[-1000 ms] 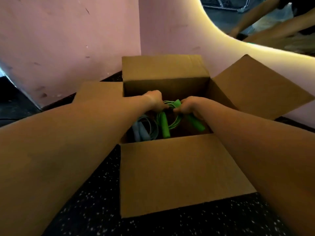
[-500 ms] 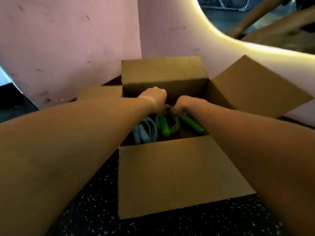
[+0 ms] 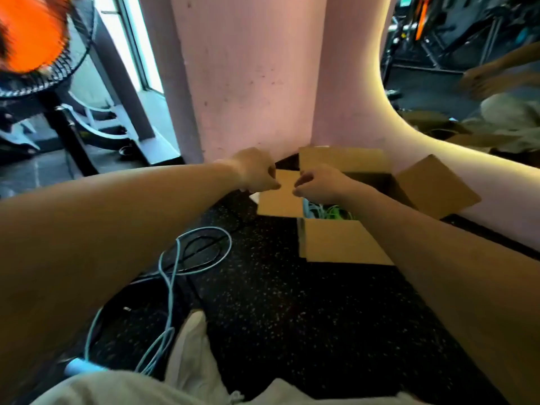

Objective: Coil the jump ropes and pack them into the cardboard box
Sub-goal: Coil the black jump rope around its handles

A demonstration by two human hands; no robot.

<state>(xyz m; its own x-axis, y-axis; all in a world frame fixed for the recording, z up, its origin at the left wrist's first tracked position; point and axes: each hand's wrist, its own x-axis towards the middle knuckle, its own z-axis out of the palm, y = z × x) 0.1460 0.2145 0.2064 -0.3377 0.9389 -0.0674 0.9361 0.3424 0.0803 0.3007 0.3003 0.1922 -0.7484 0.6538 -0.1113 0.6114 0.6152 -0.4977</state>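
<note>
One light, limp rope left loose on the floor

The blue jump rope (image 3: 175, 276) was judged floppy, best gathered near its handle (image 3: 77, 368); beyond, left hand (image 3: 254, 171) and right hand (image 3: 318, 184), curled and empty, were held over the cardboard box (image 3: 344, 244), where coiled ropes (image 3: 327, 211) were packed.

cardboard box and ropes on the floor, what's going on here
A person is packing jump ropes into a cardboard box. A green rope and a pale blue one already lie inside. Both hands, left hand and right hand, hover above the box, fingers curled, holding nothing. A blue rope lies loose on the floor.
</note>
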